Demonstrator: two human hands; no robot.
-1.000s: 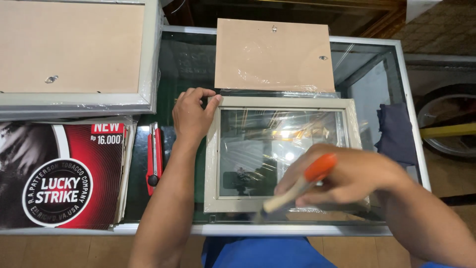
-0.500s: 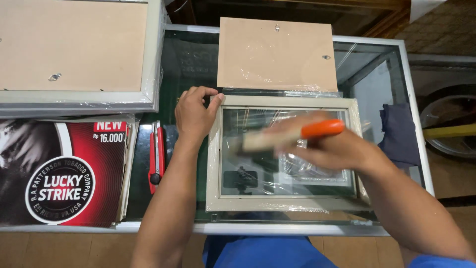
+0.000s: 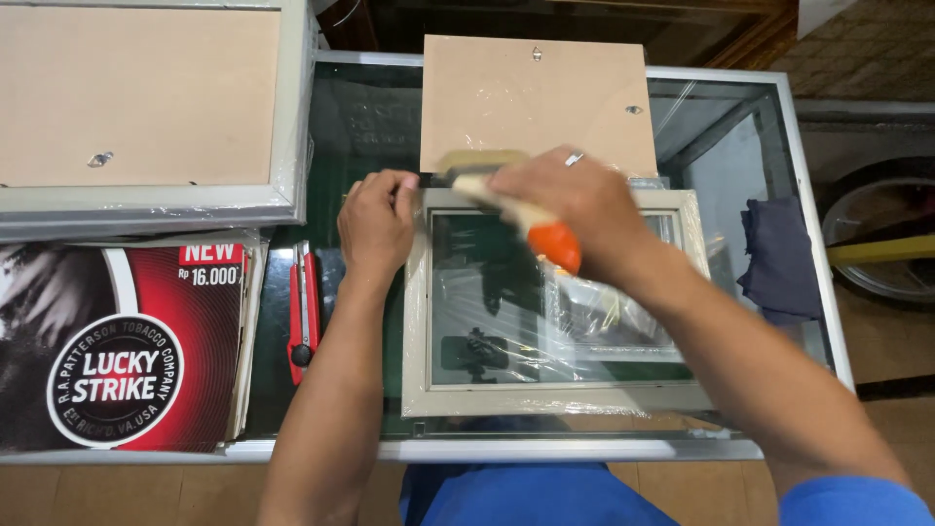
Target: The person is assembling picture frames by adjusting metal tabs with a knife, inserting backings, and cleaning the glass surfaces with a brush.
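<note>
The left hand (image 3: 378,222) presses flat, fingers spread, on the top-left corner of a pale picture frame (image 3: 555,394) lying on the glass-topped desk (image 3: 740,136). The right hand (image 3: 570,200) grips a paintbrush (image 3: 516,209) (orange-ended handle) along the frame's top edge. A red utility knife (image 3: 302,312) lies left of the frame, a brown backing board (image 3: 536,102) just beyond it.

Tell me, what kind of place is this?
Probably a small picture-framing stall or workshop: a pale picture frame lies on a glass-topped counter, a brown backing board sits behind it, and a red utility knife lies beside it.
</note>
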